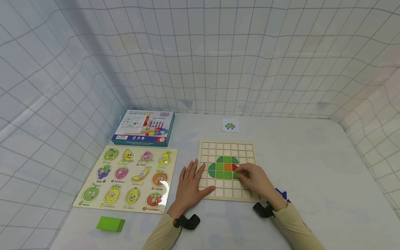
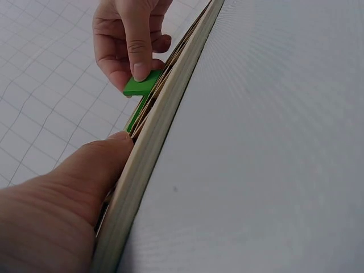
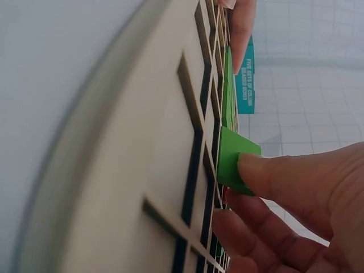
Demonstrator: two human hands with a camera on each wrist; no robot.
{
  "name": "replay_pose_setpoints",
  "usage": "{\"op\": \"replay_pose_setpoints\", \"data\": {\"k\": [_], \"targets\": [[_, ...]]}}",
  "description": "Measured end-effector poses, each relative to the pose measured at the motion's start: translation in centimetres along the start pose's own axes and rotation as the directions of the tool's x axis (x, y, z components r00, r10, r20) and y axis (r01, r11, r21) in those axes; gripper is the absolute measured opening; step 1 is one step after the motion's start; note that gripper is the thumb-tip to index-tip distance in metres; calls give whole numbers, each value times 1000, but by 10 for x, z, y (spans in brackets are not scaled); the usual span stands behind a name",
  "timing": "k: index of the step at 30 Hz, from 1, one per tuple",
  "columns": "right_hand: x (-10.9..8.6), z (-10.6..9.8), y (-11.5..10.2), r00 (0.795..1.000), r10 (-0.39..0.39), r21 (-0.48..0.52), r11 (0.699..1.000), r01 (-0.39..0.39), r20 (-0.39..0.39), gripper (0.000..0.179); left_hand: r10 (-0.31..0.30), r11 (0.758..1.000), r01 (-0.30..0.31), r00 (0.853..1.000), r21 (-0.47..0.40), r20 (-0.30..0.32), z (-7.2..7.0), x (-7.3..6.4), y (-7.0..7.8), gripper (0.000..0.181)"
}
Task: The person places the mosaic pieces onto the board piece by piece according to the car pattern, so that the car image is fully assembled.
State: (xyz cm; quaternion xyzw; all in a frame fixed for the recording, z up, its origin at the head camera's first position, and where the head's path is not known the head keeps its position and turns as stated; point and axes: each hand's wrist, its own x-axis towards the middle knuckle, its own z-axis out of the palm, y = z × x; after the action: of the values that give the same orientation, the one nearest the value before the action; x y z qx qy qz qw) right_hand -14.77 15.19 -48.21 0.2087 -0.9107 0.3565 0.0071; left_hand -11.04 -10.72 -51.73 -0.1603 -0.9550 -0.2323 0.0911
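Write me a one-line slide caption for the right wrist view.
The right hand pinches a green tile at the wooden grid board, with a teal box in the background.

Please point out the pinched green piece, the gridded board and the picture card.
Green piece [image 3: 230, 153], right wrist view: broad face.
Gridded board [image 1: 228, 193], head view: bare bottom-row cell.
Picture card [image 1: 230, 126], head view: printed middle.
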Motion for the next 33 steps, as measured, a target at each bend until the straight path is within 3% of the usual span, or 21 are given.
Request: {"op": "replay_pose_setpoints", "data": {"k": [10, 33], "targets": [[-2, -1, -1, 1000, -2, -89, 996, 0, -19, 15, -6, 1000, 6, 1000, 6, 6, 2, 1, -1, 85], [-13, -9, 1, 999, 43, -84, 996, -43, -6, 14, -19, 1000, 19, 1000, 6, 10, 2, 1, 0, 85]]}}
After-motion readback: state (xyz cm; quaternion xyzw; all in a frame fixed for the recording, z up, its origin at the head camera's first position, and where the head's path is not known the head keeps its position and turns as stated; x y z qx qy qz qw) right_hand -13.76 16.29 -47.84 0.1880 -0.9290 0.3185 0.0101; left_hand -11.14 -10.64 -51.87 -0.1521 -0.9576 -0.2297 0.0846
